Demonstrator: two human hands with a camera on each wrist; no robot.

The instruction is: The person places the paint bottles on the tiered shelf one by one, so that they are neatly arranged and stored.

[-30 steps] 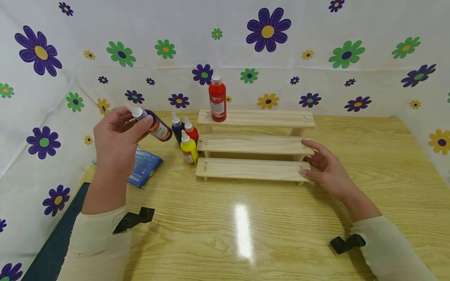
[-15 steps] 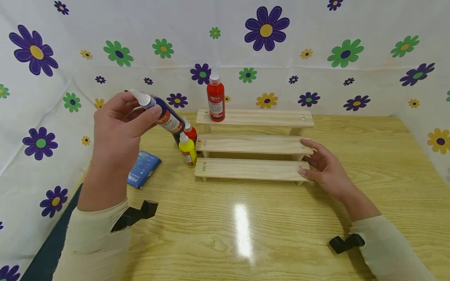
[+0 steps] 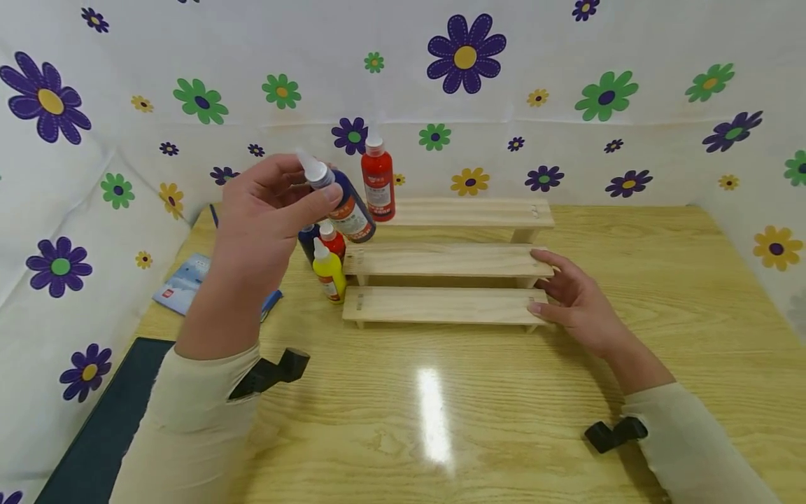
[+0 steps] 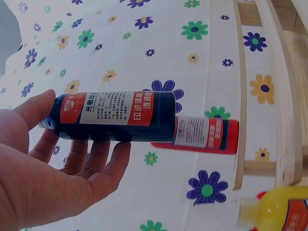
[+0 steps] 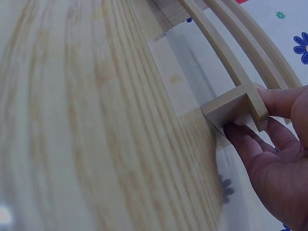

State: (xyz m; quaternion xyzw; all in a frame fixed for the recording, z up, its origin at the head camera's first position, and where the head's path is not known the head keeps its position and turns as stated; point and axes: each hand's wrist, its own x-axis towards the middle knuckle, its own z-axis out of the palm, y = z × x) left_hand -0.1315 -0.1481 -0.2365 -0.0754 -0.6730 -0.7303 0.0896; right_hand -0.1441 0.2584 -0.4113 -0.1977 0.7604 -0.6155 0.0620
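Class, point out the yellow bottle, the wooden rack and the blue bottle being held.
Yellow bottle (image 3: 330, 272), head view: its body.
Wooden rack (image 3: 444, 261), head view: its middle shelf.
Held blue bottle (image 4: 115, 115), left wrist view: its label.

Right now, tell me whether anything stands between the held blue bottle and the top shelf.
Only the red bottle, upright toward the left end of the top shelf, might obstruct; nothing visible blocks the stretch to its right.

Wht flower-print cloth (image 3: 403, 87) in bkgd, lt wood-grain tabletop (image 3: 352, 427), bright glare streak (image 3: 434, 416)
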